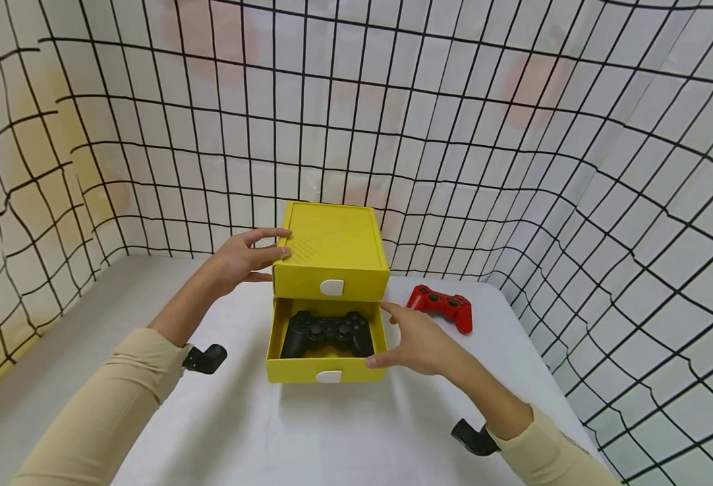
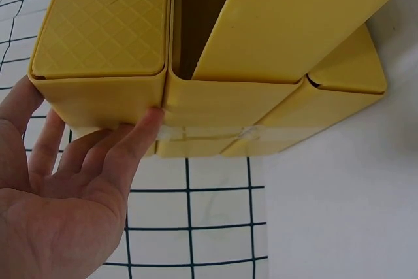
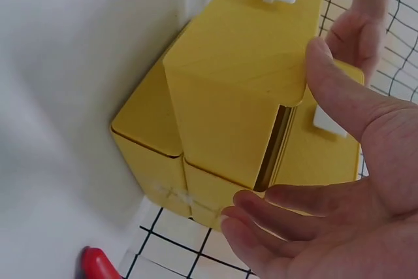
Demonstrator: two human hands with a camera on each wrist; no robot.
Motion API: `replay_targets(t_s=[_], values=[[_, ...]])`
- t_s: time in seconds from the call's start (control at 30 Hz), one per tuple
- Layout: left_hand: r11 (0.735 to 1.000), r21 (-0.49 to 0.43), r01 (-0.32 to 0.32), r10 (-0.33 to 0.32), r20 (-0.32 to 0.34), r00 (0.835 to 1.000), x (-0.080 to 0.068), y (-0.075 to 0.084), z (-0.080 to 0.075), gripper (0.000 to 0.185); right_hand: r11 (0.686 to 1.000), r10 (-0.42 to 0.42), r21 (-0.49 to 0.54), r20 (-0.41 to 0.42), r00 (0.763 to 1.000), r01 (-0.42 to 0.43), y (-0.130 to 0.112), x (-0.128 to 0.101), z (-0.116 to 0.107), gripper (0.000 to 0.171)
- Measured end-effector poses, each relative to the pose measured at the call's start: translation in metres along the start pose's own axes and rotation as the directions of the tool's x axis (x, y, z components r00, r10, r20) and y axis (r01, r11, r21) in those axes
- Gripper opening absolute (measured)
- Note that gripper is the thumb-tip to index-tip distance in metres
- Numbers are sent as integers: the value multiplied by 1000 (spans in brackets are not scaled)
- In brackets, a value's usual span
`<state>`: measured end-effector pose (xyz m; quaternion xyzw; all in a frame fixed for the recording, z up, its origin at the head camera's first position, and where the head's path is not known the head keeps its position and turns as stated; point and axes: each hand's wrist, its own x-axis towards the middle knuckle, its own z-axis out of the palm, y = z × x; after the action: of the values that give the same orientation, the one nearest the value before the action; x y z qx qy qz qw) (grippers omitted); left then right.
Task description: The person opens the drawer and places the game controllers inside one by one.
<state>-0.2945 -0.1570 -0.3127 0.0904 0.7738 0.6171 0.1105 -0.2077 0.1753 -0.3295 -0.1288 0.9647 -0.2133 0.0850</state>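
Note:
A yellow drawer box (image 1: 334,233) with three tiers stands on the white table. Its middle drawer (image 1: 295,370) is pulled out, and a black game controller (image 1: 328,331) lies inside. The left hand (image 1: 241,260) rests against the box's upper left side, fingers spread and fairly straight. In the left wrist view, fingertips touch the side wall of the top tier (image 2: 104,99). The right hand (image 1: 419,341) is at the right of the pulled-out drawer. Its thumb touches the front right corner while the extended fingers lie along the side, as the right wrist view shows.
A red game controller (image 1: 441,306) lies on the table right of the box, behind the right hand. White pull tabs (image 1: 332,287) mark the drawer fronts. Black netting (image 1: 344,94) over pale walls encloses the table (image 1: 326,439) at the back and sides.

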Motion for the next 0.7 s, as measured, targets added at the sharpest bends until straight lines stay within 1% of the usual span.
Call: replay_targets(t_s=[0.23,0.43,0.7], values=[[1000,5,5,-5,-5,1000,-1,1,1,56,1000,5,29,29,1000,-6,7,-2,0,105],[1000,10,1,-1,-4,1000,-1,0,0,56,995,-8,95,31,999,5,8,-1,2,99],[1000,4,7,-7,-5,1000,0,1,2,56,987,4,163,14,1000,-6,12,0,4,100]])
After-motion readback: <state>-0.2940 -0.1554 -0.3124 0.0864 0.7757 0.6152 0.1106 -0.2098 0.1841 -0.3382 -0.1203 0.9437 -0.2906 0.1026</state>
